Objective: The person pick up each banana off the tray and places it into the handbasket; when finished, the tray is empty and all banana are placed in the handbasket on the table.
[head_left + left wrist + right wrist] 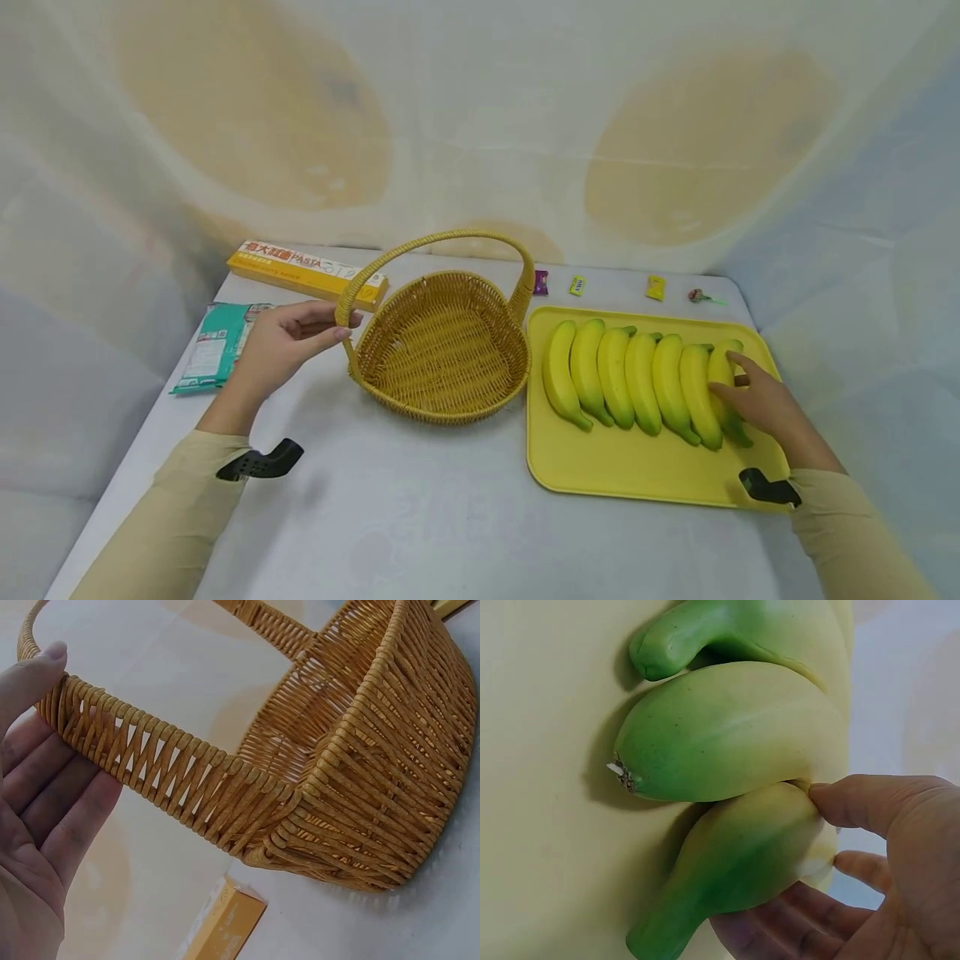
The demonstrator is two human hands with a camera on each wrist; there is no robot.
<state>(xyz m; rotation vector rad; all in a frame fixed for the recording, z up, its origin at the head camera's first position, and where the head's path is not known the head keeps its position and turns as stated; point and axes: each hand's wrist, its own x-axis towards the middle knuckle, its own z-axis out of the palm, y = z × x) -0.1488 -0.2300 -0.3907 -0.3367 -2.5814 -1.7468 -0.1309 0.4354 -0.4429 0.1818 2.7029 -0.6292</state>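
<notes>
A woven wicker basket (pixel 442 350) with a tall arched handle stands on the table. My left hand (pixel 288 337) holds the left side of that handle, thumb on one face and fingers behind it, as the left wrist view shows closely. To the basket's right, several yellow bananas with green ends lie side by side on a yellow tray (pixel 600 467). At the right end of the row, my right hand (pixel 768 404) grips the last banana (pixel 742 855), with the thumb at one side and fingers round the other. The neighbouring banana (pixel 712 735) lies close against it.
Behind the basket's left side lies a pasta box (pixel 300 271), with a teal packet (pixel 217 346) nearer the left edge. Along the back are a purple wrapped sweet (pixel 541 282), two yellow wrapped ones (pixel 577 286) and a lollipop (pixel 703 297). Pale fabric walls (pixel 480 125) surround the table.
</notes>
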